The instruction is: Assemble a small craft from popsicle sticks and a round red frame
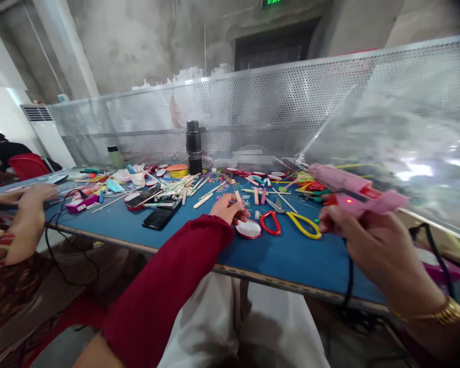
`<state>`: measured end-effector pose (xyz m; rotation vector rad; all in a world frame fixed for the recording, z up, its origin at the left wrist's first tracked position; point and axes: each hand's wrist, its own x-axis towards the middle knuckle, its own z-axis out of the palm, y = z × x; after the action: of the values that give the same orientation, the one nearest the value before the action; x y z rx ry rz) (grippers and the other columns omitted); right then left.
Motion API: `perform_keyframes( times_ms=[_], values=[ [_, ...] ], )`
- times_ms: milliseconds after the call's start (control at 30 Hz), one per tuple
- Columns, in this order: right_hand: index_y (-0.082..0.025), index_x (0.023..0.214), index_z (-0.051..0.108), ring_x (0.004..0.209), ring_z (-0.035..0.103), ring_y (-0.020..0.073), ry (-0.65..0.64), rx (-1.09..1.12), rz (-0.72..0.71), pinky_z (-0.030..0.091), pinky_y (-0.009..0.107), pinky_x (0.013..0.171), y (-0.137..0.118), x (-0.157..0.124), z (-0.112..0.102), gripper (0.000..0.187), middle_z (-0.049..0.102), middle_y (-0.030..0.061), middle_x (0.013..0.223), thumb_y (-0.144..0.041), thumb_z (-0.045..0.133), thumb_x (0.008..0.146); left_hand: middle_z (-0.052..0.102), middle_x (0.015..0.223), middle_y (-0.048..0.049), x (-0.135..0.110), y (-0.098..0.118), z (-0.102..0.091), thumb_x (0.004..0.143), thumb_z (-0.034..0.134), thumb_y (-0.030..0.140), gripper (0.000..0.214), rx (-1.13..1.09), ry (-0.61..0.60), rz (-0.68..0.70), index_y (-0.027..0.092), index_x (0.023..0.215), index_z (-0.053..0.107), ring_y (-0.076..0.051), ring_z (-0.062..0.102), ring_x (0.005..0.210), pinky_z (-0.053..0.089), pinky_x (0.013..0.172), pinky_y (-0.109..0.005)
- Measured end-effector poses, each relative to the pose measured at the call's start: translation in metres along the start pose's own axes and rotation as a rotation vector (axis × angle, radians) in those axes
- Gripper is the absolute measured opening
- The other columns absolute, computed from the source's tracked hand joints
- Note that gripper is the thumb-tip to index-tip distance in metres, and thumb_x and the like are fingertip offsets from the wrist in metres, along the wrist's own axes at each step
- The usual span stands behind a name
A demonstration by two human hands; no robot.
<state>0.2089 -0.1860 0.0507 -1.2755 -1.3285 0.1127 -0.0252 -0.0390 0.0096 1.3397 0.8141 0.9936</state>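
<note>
My right hand [371,243] is closed round the handle of a pink glue gun [352,191], held above the blue table's [291,255] right part; a small red light glows on the gun and its black cord hangs down. In a dark red sleeve, my left hand [227,207] pinches a thin wooden craft stick [235,191] just above a small round white dish with a red rim [248,228].
Scissors with one red and one yellow handle [287,221] lie beside the dish. Two black phones [159,214], loose wooden sticks [184,186], a black flask [193,147] and a perforated metal screen [253,112] stand behind. Another person's hands [30,204] rest at the left.
</note>
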Motion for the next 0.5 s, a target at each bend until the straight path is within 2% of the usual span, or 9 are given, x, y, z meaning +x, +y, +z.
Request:
perform_keyframes(
  times_ms=[33,100,200,267,333,400,500],
  values=[
    [-0.024,0.071,0.068,0.064,0.060,0.0197,-0.059,0.063,0.020,0.052,0.034,0.062,0.004,0.007,0.012,0.041,0.066,0.0064,0.068,-0.062,0.070,0.085,0.075,0.076,-0.0011,0.001,-0.002,-0.001,0.093,0.067,0.025,0.014,-0.004,-0.026,0.012,0.020,0.094,0.054,-0.011,0.069,0.057,0.040,0.051,-0.017],
    [-0.022,0.071,0.069,0.062,0.059,0.0180,-0.128,0.143,0.080,0.051,0.032,0.061,0.013,0.017,0.022,0.045,0.065,0.0057,0.065,-0.064,0.070,0.086,0.077,0.083,-0.0030,0.002,-0.005,-0.003,0.092,0.070,0.031,0.019,-0.014,-0.071,0.029,0.020,0.094,0.055,-0.012,0.073,0.064,0.042,0.053,-0.018],
    [-0.021,0.070,0.069,0.062,0.059,0.0155,-0.156,0.240,0.171,0.049,0.028,0.060,0.027,0.023,0.016,0.045,0.065,0.0041,0.065,-0.063,0.076,0.081,0.079,0.091,-0.0046,0.003,-0.008,-0.004,0.088,0.076,0.037,0.026,-0.024,-0.105,0.041,0.020,0.093,0.056,-0.014,0.075,0.070,0.044,0.056,-0.019],
    [-0.021,0.072,0.070,0.064,0.060,0.0145,-0.129,0.297,0.224,0.051,0.026,0.062,0.035,0.025,0.010,0.040,0.066,0.0033,0.069,-0.059,0.080,0.078,0.079,0.095,-0.0051,0.003,-0.009,-0.004,0.086,0.077,0.038,0.028,-0.025,-0.114,0.051,0.020,0.092,0.057,-0.015,0.076,0.073,0.045,0.056,-0.019],
    [-0.022,0.084,0.074,0.073,0.067,0.0159,-0.082,0.364,0.272,0.056,0.026,0.069,0.042,0.030,0.008,0.032,0.072,0.0040,0.081,-0.052,0.083,0.076,0.079,0.098,-0.0053,0.004,-0.009,-0.004,0.086,0.077,0.038,0.027,-0.025,-0.113,0.062,0.019,0.092,0.058,-0.015,0.076,0.074,0.046,0.057,-0.019],
    [-0.024,0.096,0.074,0.085,0.074,0.0207,-0.087,0.442,0.359,0.061,0.032,0.076,0.048,0.037,0.009,0.030,0.077,0.0069,0.100,-0.044,0.083,0.075,0.080,0.099,-0.0052,0.004,-0.010,-0.005,0.087,0.075,0.037,0.025,-0.023,-0.102,0.068,0.019,0.091,0.058,-0.015,0.075,0.074,0.046,0.056,-0.020],
    [-0.026,0.098,0.071,0.090,0.078,0.0290,-0.123,0.492,0.537,0.065,0.041,0.072,0.057,0.048,0.012,0.028,0.077,0.0119,0.117,-0.037,0.080,0.074,0.080,0.097,-0.0050,0.005,-0.011,-0.005,0.088,0.075,0.037,0.025,-0.013,-0.086,0.060,0.019,0.090,0.058,-0.014,0.075,0.073,0.047,0.057,-0.020]
  ],
)
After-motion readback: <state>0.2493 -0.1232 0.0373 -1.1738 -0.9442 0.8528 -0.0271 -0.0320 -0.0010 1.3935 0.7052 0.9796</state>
